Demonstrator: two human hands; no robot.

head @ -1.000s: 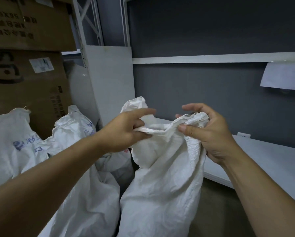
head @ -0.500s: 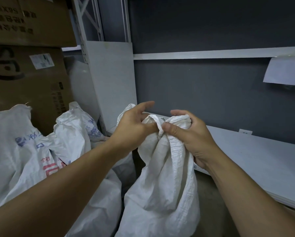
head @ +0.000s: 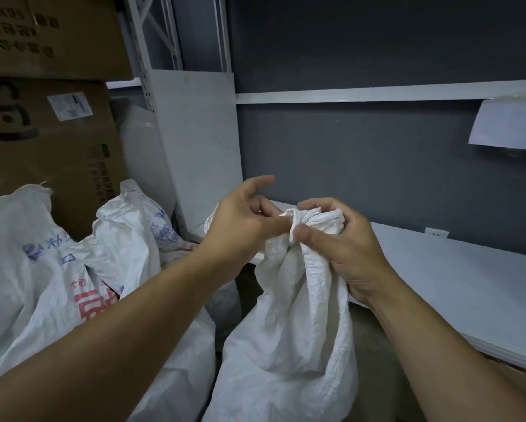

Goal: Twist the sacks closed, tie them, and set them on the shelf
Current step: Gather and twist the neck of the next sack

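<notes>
Sackcloth is bunching into a tight neck at the middle of the frame, where both hands are working on a white woven sack [head: 286, 345]. Its bulging body is filling the lower centre, just beside the front edge of the low white shelf [head: 453, 284] that is running along the right side.

The right hand [head: 343, 251] is curling round the gathered neck, thumb lying across the front and fingers wrapping behind, with the crumpled mouth sitting just above the fist. The left hand [head: 240, 236] is meeting it from the left and pinching a fold of the fabric at the neck. Its index finger is sticking out free above.

At the left of the frame, more printed sacks [head: 57, 269] with blue and red lettering are slumping against each other. Behind them, brown cardboard boxes [head: 48, 141] are sitting stacked in the upper left, next to a white rack upright [head: 194, 141]. A sheet of white paper [head: 511, 123] is hanging at the upper right against the dark grey wall [head: 347, 162].
</notes>
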